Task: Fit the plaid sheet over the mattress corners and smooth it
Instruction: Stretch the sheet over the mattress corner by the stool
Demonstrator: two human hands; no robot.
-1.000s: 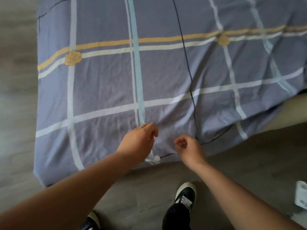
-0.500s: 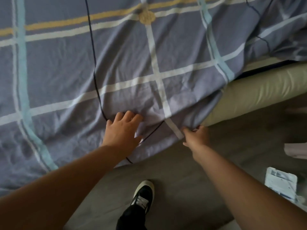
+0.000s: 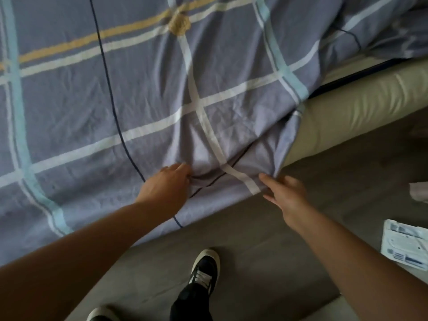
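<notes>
The plaid sheet, grey-blue with white, light blue and yellow stripes, covers most of the bed and hangs over its near edge. At the right the bare beige mattress shows where the sheet stops. My left hand lies on the sheet at the bed's edge, its fingertips curled into a raised fold. My right hand holds the sheet's hem between thumb and fingers, beside the uncovered mattress side. The cloth bulges up between both hands. Crumpled sheet lies at the top right.
Grey floor runs along the bed's near side. My dark shoe stands below the hands, another shoe tip at the bottom left. A white printed packet lies on the floor at right, with a white scrap beyond it.
I have shifted right along the bed, so the bare mattress came into view. Both hands followed the hem; the left went from flat on the sheet to curling into a fold.
</notes>
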